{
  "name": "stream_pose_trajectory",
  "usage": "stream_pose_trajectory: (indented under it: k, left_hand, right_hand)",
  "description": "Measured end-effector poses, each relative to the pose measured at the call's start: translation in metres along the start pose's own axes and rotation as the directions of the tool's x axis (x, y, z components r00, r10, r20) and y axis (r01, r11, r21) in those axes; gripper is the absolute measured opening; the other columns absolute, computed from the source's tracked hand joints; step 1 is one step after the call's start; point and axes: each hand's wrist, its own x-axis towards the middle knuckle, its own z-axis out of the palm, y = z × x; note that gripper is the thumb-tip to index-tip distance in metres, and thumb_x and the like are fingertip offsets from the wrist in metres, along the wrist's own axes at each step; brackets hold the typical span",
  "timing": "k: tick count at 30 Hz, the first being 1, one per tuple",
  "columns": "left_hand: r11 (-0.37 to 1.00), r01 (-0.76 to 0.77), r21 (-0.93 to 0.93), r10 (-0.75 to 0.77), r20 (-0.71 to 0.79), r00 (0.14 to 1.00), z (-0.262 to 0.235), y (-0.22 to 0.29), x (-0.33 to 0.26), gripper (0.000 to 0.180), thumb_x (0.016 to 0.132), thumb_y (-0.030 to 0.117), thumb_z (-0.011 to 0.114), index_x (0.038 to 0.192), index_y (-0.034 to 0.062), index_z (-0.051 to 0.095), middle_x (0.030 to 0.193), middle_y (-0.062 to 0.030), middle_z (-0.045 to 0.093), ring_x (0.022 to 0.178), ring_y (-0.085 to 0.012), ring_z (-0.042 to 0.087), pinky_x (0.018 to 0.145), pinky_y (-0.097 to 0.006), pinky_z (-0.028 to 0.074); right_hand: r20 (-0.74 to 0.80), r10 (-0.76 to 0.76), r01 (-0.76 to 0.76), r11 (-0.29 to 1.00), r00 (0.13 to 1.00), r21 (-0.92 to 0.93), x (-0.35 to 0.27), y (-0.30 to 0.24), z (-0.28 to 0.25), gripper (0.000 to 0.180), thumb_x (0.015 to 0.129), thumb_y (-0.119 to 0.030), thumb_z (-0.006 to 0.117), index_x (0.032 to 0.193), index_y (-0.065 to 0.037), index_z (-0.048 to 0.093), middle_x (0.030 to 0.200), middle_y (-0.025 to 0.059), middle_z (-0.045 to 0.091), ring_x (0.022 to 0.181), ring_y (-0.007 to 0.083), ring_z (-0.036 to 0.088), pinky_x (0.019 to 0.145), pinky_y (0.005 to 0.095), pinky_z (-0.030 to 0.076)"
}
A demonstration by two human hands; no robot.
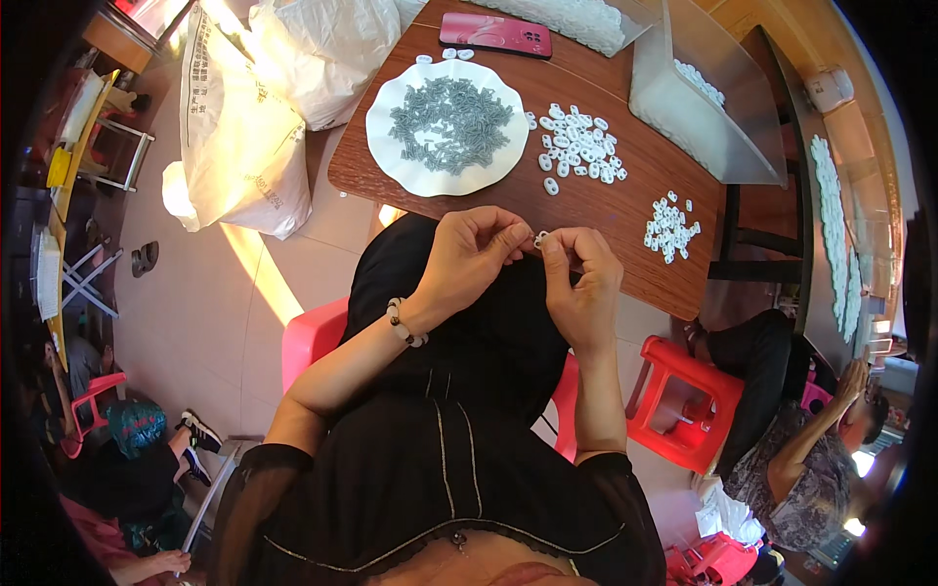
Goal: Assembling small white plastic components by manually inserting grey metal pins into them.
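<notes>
Over my lap, at the table's near edge, both hands meet with fingertips pinched. My right hand [583,278] grips a small white piece with holes [540,239] between thumb and forefinger. My left hand [471,252] is closed in a pinch just left of that piece; whatever its fingertips hold is too small to make out. Beyond my left hand stands a white scalloped plate [381,146] bearing a heap of tiny grey rod-like pieces [451,122]. To its right lies a pile of white oval two-holed pieces [581,144]. Smaller white pieces [670,230] are heaped farther right.
A pink phone [495,35] lies at the far side of the brown table [635,210]. Clear bins [684,122] of white pieces stand at the far right. White sacks [244,146] are on the floor to the left. A red stool [684,405] and a seated person [811,469] are at right.
</notes>
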Motion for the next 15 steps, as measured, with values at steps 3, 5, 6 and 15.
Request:
stream_pose_trajectory:
  k: [3, 5, 6, 15]
  left_hand:
    - [1.000, -0.005, 0.028, 0.005, -0.005, 1.000, 0.0001, 0.0003, -0.0007, 0.017, 0.094, 0.014, 0.062, 0.095, -0.0022, 0.066, 0.083, -0.0043, 0.068, 0.072, -0.0062, 0.060, 0.066, -0.020, 0.049]
    - [0.999, -0.009, 0.038, 0.009, -0.008, 1.000, 0.0002, 0.0009, -0.0012, 0.017, 0.094, 0.014, 0.062, 0.095, -0.0022, 0.066, 0.082, -0.0042, 0.068, 0.072, -0.0062, 0.060, 0.066, -0.020, 0.048]
    - [0.998, -0.010, 0.060, 0.010, -0.009, 1.000, 0.0007, 0.0016, -0.0014, 0.017, 0.094, 0.014, 0.063, 0.094, -0.0023, 0.066, 0.082, -0.0041, 0.068, 0.072, -0.0061, 0.060, 0.066, -0.020, 0.048]
    - [0.985, -0.077, 0.152, 0.080, -0.012, 0.997, 0.0039, 0.0042, -0.0038, 0.017, 0.092, 0.015, 0.065, 0.092, -0.0021, 0.066, 0.079, -0.0032, 0.068, 0.070, -0.0055, 0.059, 0.064, -0.020, 0.048]
  right_hand:
    - [-0.010, -0.018, 0.018, 1.000, 1.000, -0.002, -0.0007, -0.0011, 0.0005, 0.006, 0.083, -0.003, 0.066, 0.080, -0.001, 0.062, 0.071, 0.0075, 0.059, 0.063, 0.0197, 0.053, 0.056, 0.0306, 0.042]
    - [-0.004, -0.019, 0.019, 1.000, 1.000, -0.003, -0.0011, -0.0007, -0.0003, 0.005, 0.084, -0.003, 0.065, 0.081, 0.000, 0.063, 0.072, 0.0073, 0.060, 0.062, 0.0163, 0.052, 0.056, 0.0282, 0.041]
    - [0.002, -0.019, 0.019, 1.000, 1.000, -0.006, -0.0013, -0.0004, -0.0009, 0.006, 0.086, -0.003, 0.065, 0.082, 0.001, 0.064, 0.073, 0.0071, 0.060, 0.062, 0.0129, 0.052, 0.057, 0.0258, 0.041]
    - [-0.011, -0.031, 0.031, 1.000, 0.999, -0.007, -0.0032, -0.0010, -0.0014, 0.007, 0.085, -0.004, 0.066, 0.081, 0.001, 0.064, 0.070, 0.0064, 0.058, 0.060, 0.0124, 0.049, 0.055, 0.0259, 0.039]
